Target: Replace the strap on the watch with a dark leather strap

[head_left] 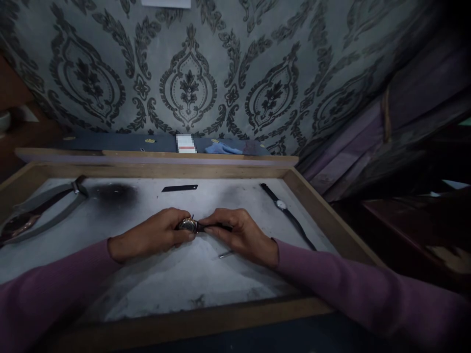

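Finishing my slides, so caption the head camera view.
Left hand and right hand handle a wristwatch over a wood-rimmed tray, another watch at right.

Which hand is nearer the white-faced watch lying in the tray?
Right. The right hand is to the left of the white-faced watch, apart from it; the left hand is farther left. Both hold another watch between them.
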Action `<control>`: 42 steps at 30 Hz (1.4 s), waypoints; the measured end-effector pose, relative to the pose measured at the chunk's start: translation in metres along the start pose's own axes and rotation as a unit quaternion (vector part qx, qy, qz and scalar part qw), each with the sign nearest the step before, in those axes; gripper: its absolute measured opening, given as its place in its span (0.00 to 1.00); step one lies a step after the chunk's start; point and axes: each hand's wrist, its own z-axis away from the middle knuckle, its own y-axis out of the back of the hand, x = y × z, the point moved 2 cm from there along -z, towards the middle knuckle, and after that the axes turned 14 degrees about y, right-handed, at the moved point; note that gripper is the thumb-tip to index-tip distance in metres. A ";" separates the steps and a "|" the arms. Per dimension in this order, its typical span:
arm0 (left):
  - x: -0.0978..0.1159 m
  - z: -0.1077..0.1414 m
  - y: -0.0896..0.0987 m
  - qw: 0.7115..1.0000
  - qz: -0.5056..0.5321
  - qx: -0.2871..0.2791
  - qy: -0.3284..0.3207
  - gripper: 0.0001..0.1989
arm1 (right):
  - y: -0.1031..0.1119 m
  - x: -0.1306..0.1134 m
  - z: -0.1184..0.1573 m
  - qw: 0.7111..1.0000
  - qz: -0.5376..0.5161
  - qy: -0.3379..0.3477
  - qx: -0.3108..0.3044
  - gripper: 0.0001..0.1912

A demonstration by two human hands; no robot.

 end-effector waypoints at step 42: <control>0.010 0.000 0.004 0.998 -0.036 -0.041 0.028 0.12 | 0.002 -0.001 -0.004 0.998 0.019 0.013 -0.059 0.07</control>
